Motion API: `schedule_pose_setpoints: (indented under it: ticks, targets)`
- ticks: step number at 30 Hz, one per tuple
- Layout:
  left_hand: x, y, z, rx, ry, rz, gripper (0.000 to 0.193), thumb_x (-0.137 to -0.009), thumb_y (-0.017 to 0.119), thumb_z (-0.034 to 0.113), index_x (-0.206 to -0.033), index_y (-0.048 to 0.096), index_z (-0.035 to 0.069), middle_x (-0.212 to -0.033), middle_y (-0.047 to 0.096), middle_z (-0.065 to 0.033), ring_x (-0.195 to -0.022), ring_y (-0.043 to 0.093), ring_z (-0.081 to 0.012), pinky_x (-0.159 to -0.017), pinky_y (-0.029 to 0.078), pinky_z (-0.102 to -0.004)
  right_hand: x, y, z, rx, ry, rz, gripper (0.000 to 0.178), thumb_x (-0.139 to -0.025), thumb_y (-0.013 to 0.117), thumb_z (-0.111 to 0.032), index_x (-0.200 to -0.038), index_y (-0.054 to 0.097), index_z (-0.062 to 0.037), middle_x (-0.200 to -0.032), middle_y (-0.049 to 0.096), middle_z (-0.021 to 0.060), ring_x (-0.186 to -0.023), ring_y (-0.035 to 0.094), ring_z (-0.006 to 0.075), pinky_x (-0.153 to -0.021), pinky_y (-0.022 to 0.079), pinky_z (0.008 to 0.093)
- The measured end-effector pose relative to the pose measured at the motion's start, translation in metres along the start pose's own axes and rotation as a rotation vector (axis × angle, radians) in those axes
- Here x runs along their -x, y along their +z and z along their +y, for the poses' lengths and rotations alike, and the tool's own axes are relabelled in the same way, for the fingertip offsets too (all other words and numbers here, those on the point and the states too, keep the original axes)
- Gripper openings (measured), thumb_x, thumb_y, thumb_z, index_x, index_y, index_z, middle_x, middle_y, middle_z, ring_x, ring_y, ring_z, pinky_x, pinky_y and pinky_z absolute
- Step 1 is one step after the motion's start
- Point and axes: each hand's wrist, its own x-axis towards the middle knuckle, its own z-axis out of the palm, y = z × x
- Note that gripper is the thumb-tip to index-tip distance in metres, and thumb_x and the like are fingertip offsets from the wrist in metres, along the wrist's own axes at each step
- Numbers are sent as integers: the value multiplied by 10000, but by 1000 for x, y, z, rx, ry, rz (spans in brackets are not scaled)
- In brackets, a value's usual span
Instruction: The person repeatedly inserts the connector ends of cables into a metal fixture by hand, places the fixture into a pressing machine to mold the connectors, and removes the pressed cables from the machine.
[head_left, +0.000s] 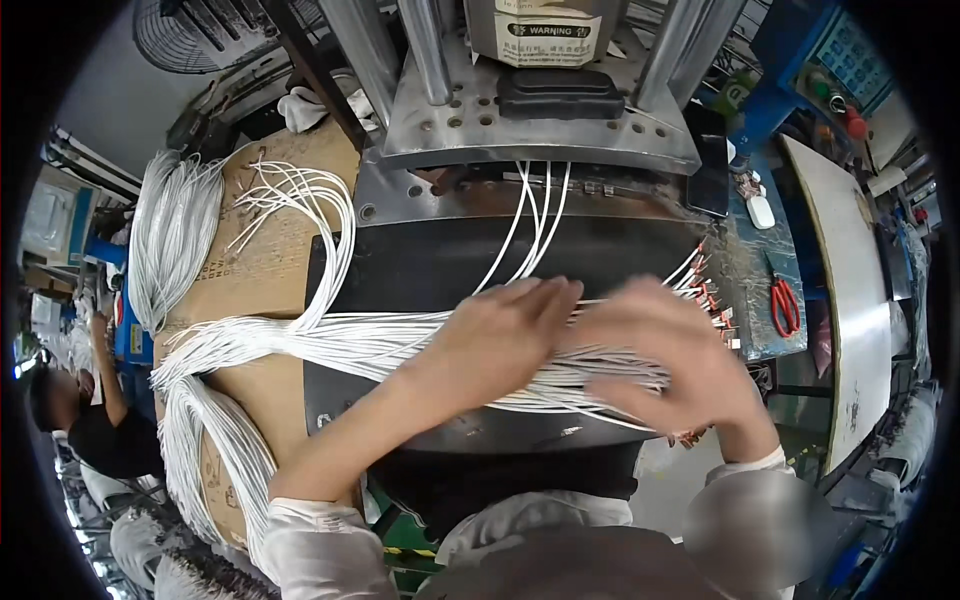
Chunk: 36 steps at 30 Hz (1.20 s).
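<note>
A thick bundle of white cables point(375, 340) lies across the black work surface point(430, 265) of a metal press. My left hand point(500, 335) is over the bundle, its fingers pressed together; whatever is in them is hidden. Just right of it, my right hand point(670, 355) is blurred by motion, with thumb and fingers apart above the cables. Several separate white cables point(543, 215) run from under the press plate point(540, 145) toward my left hand. At the bundle's right end are small orange-and-white cable ends point(708, 295).
More white cables point(180, 235) lie on cardboard point(280, 265) to the left, some hanging over its near edge. Red-handled scissors point(785, 305) and a white device point(760, 208) lie on the right. Another person point(105, 425) is at the far left.
</note>
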Motion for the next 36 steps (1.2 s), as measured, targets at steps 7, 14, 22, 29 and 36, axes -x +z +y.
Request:
schedule_pose_setpoints:
  ticks: [7,14,22,29,36]
  targets:
    - [23,-53,-102,-459,-225,-34,325,-926,642,151,-1207,597,-6,-1142,664,-175,-1004,674,-342,-860,554,-438,10,12,62,-105,283,-80,457,-772,774,-123,-1189,644,12,-1063,668,149,-973,652,331,-880,509,421]
    - [14,-60,-32,129,-240,-329,259,-908,695,185,-1050,653,-27,-1009,654,-144,-936,652,-342,-842,526,-417,0,2,53,-43,525,-204,375,-859,746,-201,-1140,641,24,-1022,654,164,-918,643,294,-831,504,391]
    - [17,-63,-29,300,-275,-199,180,-909,698,132,-981,666,-29,-928,652,-139,-844,639,-323,-755,519,-387,2,2,62,-177,371,-183,348,-917,700,-265,-1107,660,24,-918,650,160,-810,633,280,-718,498,387]
    - [36,-48,-42,566,-595,428,108,-883,711,72,-918,680,-25,-876,661,-111,-743,629,-234,-657,502,-339,-21,-74,26,378,731,-575,396,-892,711,-277,-1147,651,19,-898,678,152,-863,664,295,-764,511,405]
    - [8,-19,-40,147,-38,270,106,-910,712,71,-880,680,-25,-788,631,-28,-674,522,-78,-616,422,-224,-4,-29,79,228,361,-427,501,-856,729,-289,-1240,609,11,-1039,678,167,-992,662,325,-843,511,428]
